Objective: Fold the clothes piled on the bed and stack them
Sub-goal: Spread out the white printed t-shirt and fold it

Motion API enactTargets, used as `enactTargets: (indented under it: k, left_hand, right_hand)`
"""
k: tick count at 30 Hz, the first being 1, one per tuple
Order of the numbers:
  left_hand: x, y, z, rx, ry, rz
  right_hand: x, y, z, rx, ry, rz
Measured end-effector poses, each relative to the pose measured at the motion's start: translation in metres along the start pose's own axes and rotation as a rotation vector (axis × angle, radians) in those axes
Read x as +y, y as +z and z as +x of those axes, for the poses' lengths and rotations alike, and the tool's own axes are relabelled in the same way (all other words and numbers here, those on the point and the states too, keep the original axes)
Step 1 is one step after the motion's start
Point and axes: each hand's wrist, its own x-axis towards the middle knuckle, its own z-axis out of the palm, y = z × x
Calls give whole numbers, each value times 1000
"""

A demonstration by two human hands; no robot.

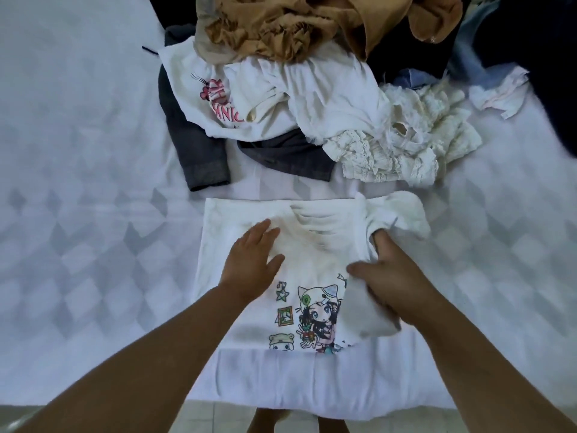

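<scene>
White cartoon-print shirt [299,276] lies on the bed [93,182]; my left hand [249,264] presses it with straight fingers, my right hand [387,285] pinches its sleeve.

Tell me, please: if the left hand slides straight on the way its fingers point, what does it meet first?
Probably the slashed neck area of the cartoon T-shirt, where the left hand lies flat; farther on, likely the dark grey garment.

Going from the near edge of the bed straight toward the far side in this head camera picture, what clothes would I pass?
White cartoon-print T-shirt being folded under the left hand and right hand → dark grey garment → white shirt with pink print → crumpled tan garment at the far end.
</scene>
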Motion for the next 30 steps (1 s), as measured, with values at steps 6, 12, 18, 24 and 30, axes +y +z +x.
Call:
enactTargets:
  k: [6,12,18,24,30]
  left_hand:
    - [-52,-42,-42,127,-486,-879]
    - [-88,-44,-60,59,-694,-947]
    - [-86,-22,-57,5,-651,-571]
    - [-75,-7,-86,36,-685,-360]
    - [-89,-2,-94,115,-707,-281]
  right_hand:
    - [-60,107,-1,-154,-90,-179]
    - [-47,169,3,-330,-94,-494]
    - [8,131,13,6,-194,-837]
    - [58,133,4,-48,-120,-963]
    - [61,141,0,398,12,-329]
